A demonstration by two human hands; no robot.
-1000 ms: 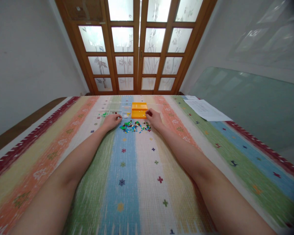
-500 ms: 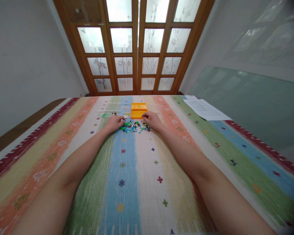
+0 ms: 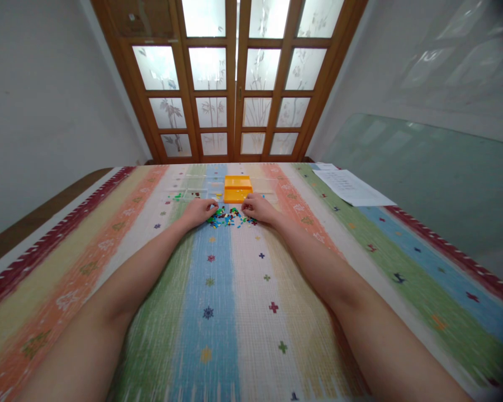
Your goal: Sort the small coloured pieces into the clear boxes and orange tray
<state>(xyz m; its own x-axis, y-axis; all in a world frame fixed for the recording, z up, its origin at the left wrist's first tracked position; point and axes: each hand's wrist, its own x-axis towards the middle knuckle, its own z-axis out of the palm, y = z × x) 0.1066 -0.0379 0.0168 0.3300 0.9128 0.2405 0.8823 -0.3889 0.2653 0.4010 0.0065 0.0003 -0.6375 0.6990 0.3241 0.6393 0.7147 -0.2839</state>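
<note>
Bending over a loose heap of small coloured pieces (image 3: 228, 218) at the centre of the frame, the two hands work at its opposite edges. The left hand (image 3: 199, 212), on the heap's left side, has its fingers curled in and thumb drawn close; whether a piece is pinched there is too small to tell. The right hand (image 3: 260, 210), on the heap's right side, is likewise bent with fingertips gathered near one another, and its hold cannot be made out either. Just above the heap sits an orange box (image 3: 237, 197), lying open. To its left, a clear tray (image 3: 186, 188) holds a few pieces in separate patches: green pieces (image 3: 178, 196) toward its left and dark pieces (image 3: 196, 195) nearer the middle. Judging by this, only a small share lies set apart by colour, while far more is mixed together on the striped tablecloth (image 3: 251, 290), so the work seems at an early stage. Paper sheets (image 3: 352, 188) lie at the upper right, well apart from both hands.
</note>
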